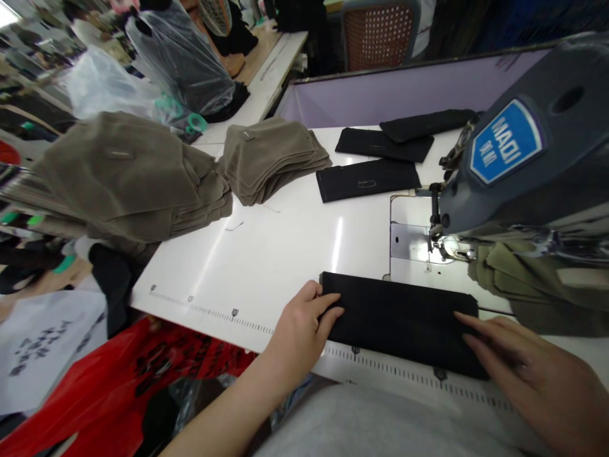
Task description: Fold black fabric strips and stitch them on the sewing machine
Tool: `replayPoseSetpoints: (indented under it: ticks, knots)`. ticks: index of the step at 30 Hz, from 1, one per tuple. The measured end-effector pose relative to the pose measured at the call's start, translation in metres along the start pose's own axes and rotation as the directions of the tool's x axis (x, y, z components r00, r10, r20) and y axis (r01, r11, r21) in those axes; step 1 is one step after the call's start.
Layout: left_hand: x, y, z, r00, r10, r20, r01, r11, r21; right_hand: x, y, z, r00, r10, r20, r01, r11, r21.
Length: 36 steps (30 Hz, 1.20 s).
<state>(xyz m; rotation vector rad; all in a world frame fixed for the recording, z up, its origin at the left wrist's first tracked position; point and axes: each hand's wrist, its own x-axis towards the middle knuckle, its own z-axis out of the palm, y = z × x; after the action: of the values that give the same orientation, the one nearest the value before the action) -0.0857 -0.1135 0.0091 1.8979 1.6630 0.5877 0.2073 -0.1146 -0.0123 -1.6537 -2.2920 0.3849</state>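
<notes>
A folded black fabric piece [404, 324] lies flat near the table's front edge, over part of the printed ruler. At its left end, my left hand [304, 320] has its fingertips on the cloth, thumb and fingers a little apart. My right hand [523, 362] touches the right end with thumb and forefinger, also spread. Behind the cloth stands the sewing machine [537, 158], its needle area lit. Three other black pieces [368, 179] lie farther back, two of them overlapping.
Stacks of grey-brown fabric [124, 171] and a smaller stack [271, 155] sit on the left of the white table [257, 266]. Olive cloth [514, 273] lies under the machine arm. A purple partition [371, 92] runs behind; red cloth [109, 393] hangs at lower left.
</notes>
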Motion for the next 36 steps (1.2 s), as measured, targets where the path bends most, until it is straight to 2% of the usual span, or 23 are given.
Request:
replayPoseSetpoints:
  ticks: [2,4,6,7,9,11,12,17,20,23,26,29,33,36]
  knots:
    - [0.0,-0.002,0.001,0.999,0.037,-0.022,-0.036,0.997,0.075,0.001,-0.007,-0.002,1.0,0.005,-0.019,-0.006,0.999,-0.044]
    - [0.0,-0.003,0.001,0.992,0.104,-0.07,-0.089,0.978,0.191,0.003,-0.013,-0.003,0.998,-0.041,-0.047,0.034,0.991,-0.128]
    - [0.003,-0.001,-0.001,0.969,0.24,-0.063,-0.209,0.926,0.316,0.008,-0.02,-0.005,0.986,-0.132,-0.103,0.108,0.972,-0.21]
    - [0.005,0.0,-0.002,0.943,0.332,-0.001,-0.31,0.881,0.358,0.01,-0.023,-0.005,0.971,-0.2,-0.132,0.165,0.958,-0.233]
    - [0.011,0.006,-0.004,0.851,0.483,0.208,-0.525,0.767,0.368,0.014,-0.031,-0.003,0.933,-0.348,-0.09,0.316,0.914,-0.254]
    - [0.018,0.014,-0.002,0.759,0.531,0.378,-0.648,0.676,0.351,0.016,-0.037,0.001,0.895,-0.446,-0.02,0.424,0.863,-0.274]
    - [0.022,0.019,0.0,0.749,0.521,0.409,-0.658,0.657,0.369,0.016,-0.04,0.003,0.886,-0.464,0.009,0.446,0.846,-0.29]
    - [0.029,0.044,0.019,0.861,0.395,0.319,-0.508,0.683,0.525,0.01,-0.049,0.013,0.914,-0.405,-0.014,0.383,0.875,-0.295]
    - [0.025,0.048,0.028,0.894,0.349,0.283,-0.449,0.697,0.559,0.007,-0.052,0.018,0.938,-0.345,-0.028,0.329,0.914,-0.236]
    - [0.02,0.041,0.037,0.902,0.364,0.23,-0.429,0.713,0.554,0.002,-0.052,0.023,0.957,-0.286,-0.041,0.271,0.939,-0.213]
    - [0.016,0.031,0.045,0.902,0.393,0.176,-0.423,0.733,0.532,-0.001,-0.051,0.025,0.967,-0.256,-0.007,0.249,0.946,-0.206]
    - [0.015,0.026,0.048,0.898,0.397,0.191,-0.437,0.741,0.51,-0.003,-0.051,0.023,0.968,-0.246,0.058,0.253,0.943,-0.218]
    - [0.017,0.019,0.044,0.894,0.389,0.22,-0.445,0.729,0.521,-0.003,-0.051,0.02,0.968,-0.238,0.081,0.25,0.941,-0.228]
    - [0.014,0.003,0.034,0.91,0.364,0.198,-0.411,0.726,0.552,-0.003,-0.05,0.021,0.968,-0.239,0.072,0.25,0.94,-0.234]
